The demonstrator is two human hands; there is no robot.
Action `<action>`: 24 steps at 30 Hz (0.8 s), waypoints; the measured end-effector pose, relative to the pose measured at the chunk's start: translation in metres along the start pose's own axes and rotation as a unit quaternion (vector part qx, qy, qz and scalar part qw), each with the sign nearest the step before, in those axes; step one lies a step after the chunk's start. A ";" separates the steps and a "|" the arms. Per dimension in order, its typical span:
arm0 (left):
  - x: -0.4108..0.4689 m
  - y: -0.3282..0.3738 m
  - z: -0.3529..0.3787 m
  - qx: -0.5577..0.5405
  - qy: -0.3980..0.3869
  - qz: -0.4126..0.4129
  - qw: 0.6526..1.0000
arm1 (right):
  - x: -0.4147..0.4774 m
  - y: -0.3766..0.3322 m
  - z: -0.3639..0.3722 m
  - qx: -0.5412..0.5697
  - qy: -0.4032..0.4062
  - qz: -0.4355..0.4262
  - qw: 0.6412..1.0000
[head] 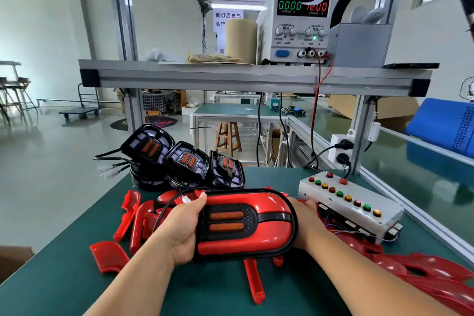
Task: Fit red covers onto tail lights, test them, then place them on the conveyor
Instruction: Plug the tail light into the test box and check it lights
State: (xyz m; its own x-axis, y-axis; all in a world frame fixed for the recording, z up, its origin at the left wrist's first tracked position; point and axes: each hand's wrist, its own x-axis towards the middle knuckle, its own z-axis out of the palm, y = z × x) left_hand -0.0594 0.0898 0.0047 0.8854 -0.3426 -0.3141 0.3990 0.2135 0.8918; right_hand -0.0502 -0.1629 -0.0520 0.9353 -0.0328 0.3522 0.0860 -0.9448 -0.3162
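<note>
Head view: tail light, red cover fitted, gripped at left end by left hand; right hand behind right end, grip cannot tell; over tabletop.

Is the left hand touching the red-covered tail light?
Touching. The head view shows the left hand gripping the left end of the tail light, thumb over its top edge.

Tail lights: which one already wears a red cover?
The tail light held by the left hand and right hand; the three black ones behind lack covers.
</note>
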 end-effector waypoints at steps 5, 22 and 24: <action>-0.001 0.002 -0.006 -0.008 -0.032 -0.009 0.999 | 0.002 -0.019 -0.019 -0.115 -0.110 0.027 0.987; -0.002 0.015 0.000 0.351 0.061 0.031 0.934 | 0.025 -0.015 -0.036 -0.062 0.098 0.041 0.992; 0.001 0.026 0.002 0.573 0.133 0.112 0.801 | 0.026 -0.016 -0.035 -0.055 0.103 0.038 0.992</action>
State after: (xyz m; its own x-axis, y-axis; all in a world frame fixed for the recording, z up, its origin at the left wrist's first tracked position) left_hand -0.0488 0.0934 0.0283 0.9846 -0.1730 -0.0261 -0.1229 -0.7902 0.6004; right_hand -0.0392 -0.1602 -0.0070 0.8465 -0.1599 0.5078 -0.0303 -0.9667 -0.2539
